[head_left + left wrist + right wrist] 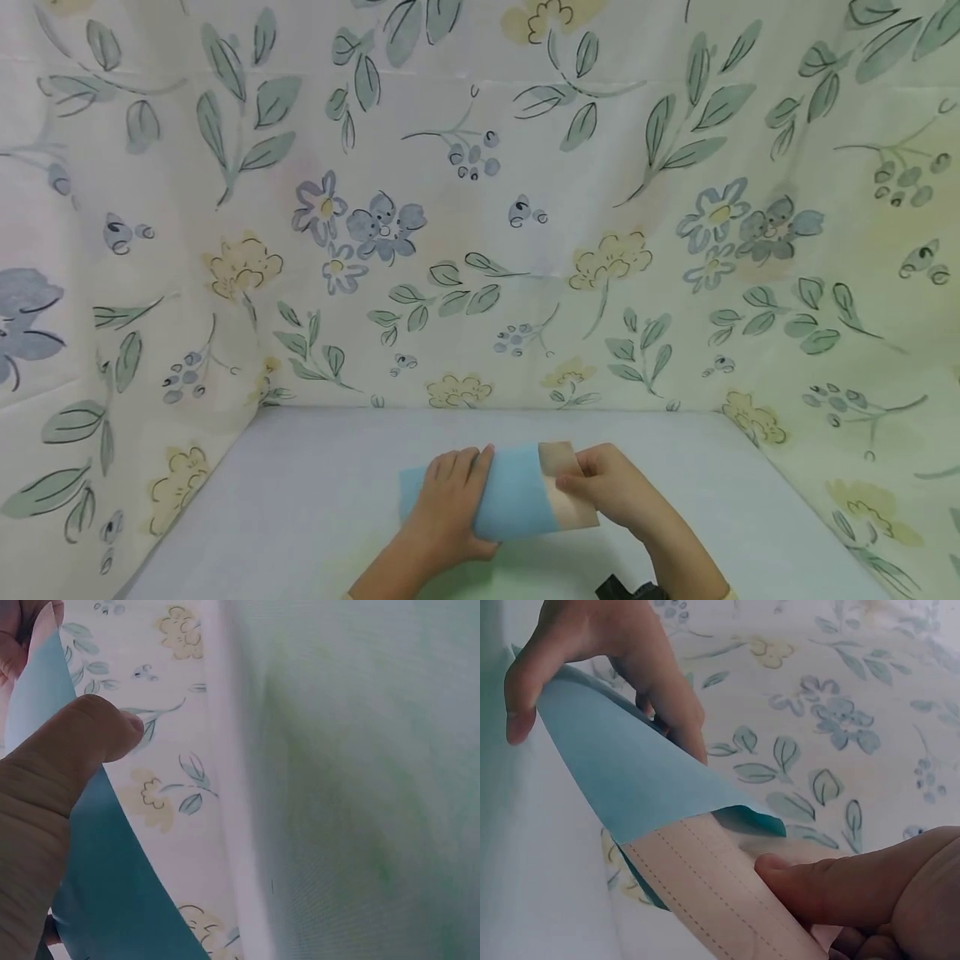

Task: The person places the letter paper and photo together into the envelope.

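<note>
A light blue paper sleeve (513, 492) is held a little above the white table. My left hand (448, 512) grips it across its width, thumb at the near edge and fingers over the far side; the thumb (82, 739) also shows in the left wrist view. Out of the sleeve's right end sticks a beige paper piece (573, 507), which my right hand (611, 483) pinches by its outer part. In the right wrist view dashed lines run along this beige piece (727, 889). How far it reaches inside the blue sleeve (630, 765) is hidden.
A white tabletop (315, 467) lies under both hands. Floral cloth (450, 333) hangs behind the table and along both sides. Beside my right wrist, at the bottom edge of the head view, a black object (630, 590) is partly cut off.
</note>
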Motion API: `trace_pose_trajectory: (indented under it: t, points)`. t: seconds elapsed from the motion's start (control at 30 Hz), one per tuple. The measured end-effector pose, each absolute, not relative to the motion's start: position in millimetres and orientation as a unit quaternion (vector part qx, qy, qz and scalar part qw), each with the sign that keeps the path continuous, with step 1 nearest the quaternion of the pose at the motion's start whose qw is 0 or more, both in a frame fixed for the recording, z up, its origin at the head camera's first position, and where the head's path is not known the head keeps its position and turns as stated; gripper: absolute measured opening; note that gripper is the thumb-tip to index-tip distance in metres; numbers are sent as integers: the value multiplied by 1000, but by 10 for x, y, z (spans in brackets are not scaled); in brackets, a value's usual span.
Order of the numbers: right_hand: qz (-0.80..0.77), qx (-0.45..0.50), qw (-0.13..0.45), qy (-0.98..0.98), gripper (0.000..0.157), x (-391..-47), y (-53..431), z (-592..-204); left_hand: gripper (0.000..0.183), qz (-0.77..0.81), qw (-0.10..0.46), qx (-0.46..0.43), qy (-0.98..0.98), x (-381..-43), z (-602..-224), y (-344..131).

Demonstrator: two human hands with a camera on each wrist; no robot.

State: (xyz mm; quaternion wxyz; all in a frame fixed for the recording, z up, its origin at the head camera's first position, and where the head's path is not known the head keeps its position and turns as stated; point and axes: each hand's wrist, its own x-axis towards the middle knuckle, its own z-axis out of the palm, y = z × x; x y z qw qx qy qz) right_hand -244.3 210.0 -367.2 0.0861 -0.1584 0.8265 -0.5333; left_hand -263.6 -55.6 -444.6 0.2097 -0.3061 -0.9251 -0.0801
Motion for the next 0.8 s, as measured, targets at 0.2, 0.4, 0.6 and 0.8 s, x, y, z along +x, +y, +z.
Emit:
trace_pose_trajectory:
  t: [0.2,0.4,0.6,0.8]
  points:
    - [-551,-169,110,810,17,-2467,2213,-3632,128,-103,237,-321,-911,-2630,-4452,-554]
    - [-584,-188,141,777,21,-2512,2364,-3606,129,-105,275,-333,-896,-2635,-4459,-530]
    - [-598,-183,162,764,22,-2524,2358,-3640,126,-95,265,-330,-901,-2621,-4475,-529]
    - [-606,-204,197,743,20,-2523,2249,-3673,126,-82,250,-324,-909,-2616,-4454,-556]
